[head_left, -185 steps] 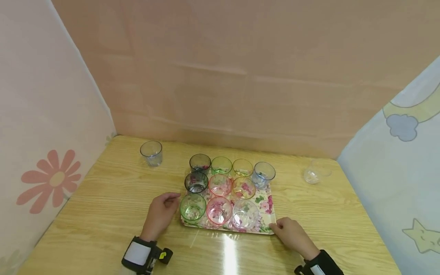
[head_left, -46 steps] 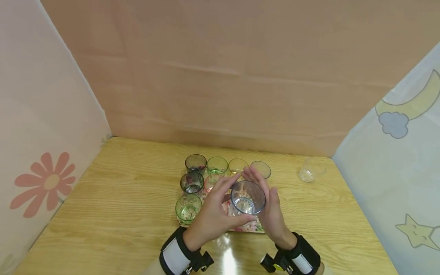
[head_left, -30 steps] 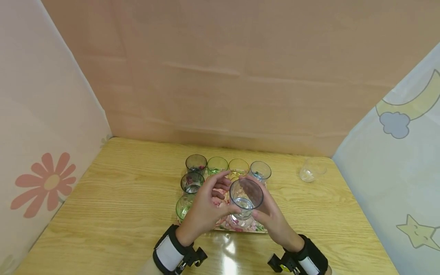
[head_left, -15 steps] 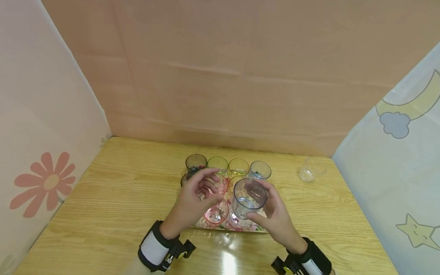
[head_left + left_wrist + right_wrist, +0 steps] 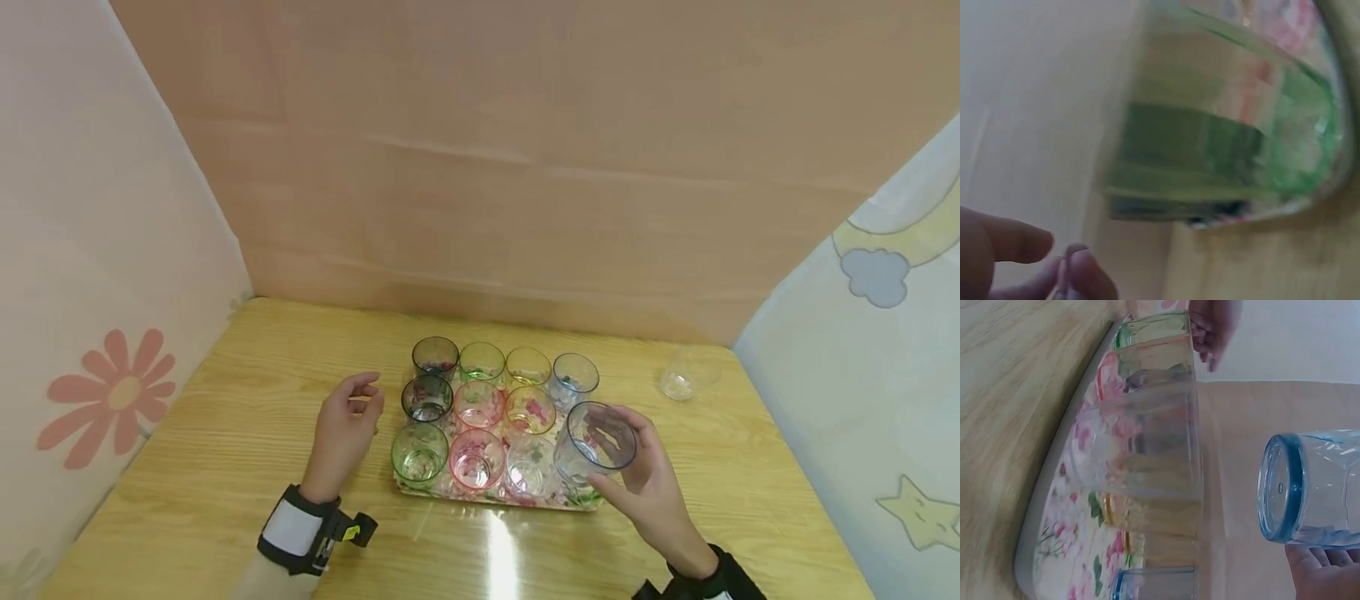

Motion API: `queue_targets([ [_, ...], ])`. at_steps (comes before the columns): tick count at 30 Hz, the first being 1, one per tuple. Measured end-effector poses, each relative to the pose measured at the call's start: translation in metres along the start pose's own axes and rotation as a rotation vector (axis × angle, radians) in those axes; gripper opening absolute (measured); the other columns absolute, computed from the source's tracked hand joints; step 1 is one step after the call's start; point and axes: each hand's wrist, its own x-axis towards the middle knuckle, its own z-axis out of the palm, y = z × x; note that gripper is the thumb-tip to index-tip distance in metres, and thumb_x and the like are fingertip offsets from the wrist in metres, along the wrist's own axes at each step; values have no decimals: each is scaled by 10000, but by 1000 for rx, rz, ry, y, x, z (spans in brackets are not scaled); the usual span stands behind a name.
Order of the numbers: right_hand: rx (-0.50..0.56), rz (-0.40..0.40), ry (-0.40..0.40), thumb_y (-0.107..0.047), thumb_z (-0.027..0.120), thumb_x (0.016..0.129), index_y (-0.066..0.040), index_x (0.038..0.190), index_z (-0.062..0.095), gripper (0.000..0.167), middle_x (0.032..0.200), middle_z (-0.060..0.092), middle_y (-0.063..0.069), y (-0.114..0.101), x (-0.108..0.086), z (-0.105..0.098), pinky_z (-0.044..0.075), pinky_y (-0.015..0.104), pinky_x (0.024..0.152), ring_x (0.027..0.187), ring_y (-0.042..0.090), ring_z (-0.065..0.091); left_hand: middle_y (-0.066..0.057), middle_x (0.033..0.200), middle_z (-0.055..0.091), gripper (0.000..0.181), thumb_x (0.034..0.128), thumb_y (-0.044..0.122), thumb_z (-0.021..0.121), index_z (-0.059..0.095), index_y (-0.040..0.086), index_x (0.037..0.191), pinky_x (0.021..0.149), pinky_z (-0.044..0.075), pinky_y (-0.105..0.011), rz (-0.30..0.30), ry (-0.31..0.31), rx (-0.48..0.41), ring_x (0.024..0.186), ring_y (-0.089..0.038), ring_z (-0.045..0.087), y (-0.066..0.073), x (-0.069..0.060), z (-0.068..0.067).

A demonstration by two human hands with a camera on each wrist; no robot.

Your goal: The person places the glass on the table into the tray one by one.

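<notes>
My right hand [image 5: 660, 492] grips a clear blue-tinted glass [image 5: 592, 446] from its right side, tilted a little, above the tray's front right corner. In the right wrist view the glass's thick blue base [image 5: 1282, 487] is well above the tray. Left of the tray, my left hand [image 5: 343, 433] hangs in the air with loosely bent fingers and nothing in them. The floral tray [image 5: 581, 500] bears rows of tinted glasses, among them a green glass [image 5: 420, 454], a pink glass [image 5: 477, 461], a clear glass [image 5: 529, 468] and a blue glass [image 5: 575, 379] at the back right.
Another clear glass [image 5: 681, 382] stands on the wooden table [image 5: 225, 467] near the back right. A plain cloth backdrop [image 5: 480, 167] closes off the rear, and patterned panels stand at both sides.
The glass that stood at the table's back left was brought over the tray between both hands. My left hand then let go and moved left; my right hand carried the glass rightward.
</notes>
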Motion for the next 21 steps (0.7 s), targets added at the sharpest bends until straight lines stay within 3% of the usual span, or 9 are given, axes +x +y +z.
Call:
queue_targets([
  [4, -29, 26, 26, 312, 535, 846, 161, 1485, 186, 743, 1522, 408, 153, -1, -8, -7, 359, 340, 1152, 1411, 199, 425, -237, 1136, 620, 356, 1025, 31, 546, 565, -92, 1358, 610, 562, -311, -124, -106, 103, 820, -307, 672, -23, 4, 3],
  [9, -71, 44, 75, 293, 532, 872, 133, 1482, 166, 729, 1510, 390, 146, 4, -14, -13, 349, 328, 1157, 1403, 179, 415, -202, 1053, 654, 328, 1014, 19, 550, 597, -128, 1303, 579, 546, -321, -188, -240, 165, 648, -184, 611, -39, 4, 7],
  [14, -100, 39, 130, 300, 546, 857, 106, 1462, 174, 736, 1465, 405, 134, 16, -16, -19, 375, 268, 1128, 1357, 158, 444, -149, 996, 685, 289, 995, 0, 590, 646, -116, 1254, 592, 543, -315, -159, -268, 182, 664, -173, 610, -45, 3, 9],
  [17, -130, 41, 162, 323, 558, 818, 114, 1476, 180, 787, 1427, 421, 138, 23, -16, -21, 386, 233, 1106, 1316, 152, 464, -129, 1001, 716, 240, 976, -6, 615, 700, -80, 1188, 691, 560, -364, -100, -264, 230, 792, -213, 664, -47, 4, 10],
  [21, -230, 110, 194, 282, 613, 822, 85, 1501, 240, 800, 1398, 433, 127, 33, -14, -23, 388, 199, 1088, 1280, 129, 472, -125, 1011, 738, 194, 957, -12, 639, 737, -55, 1119, 844, 553, -448, -63, -259, 252, 972, -280, 689, -49, 3, 12],
])
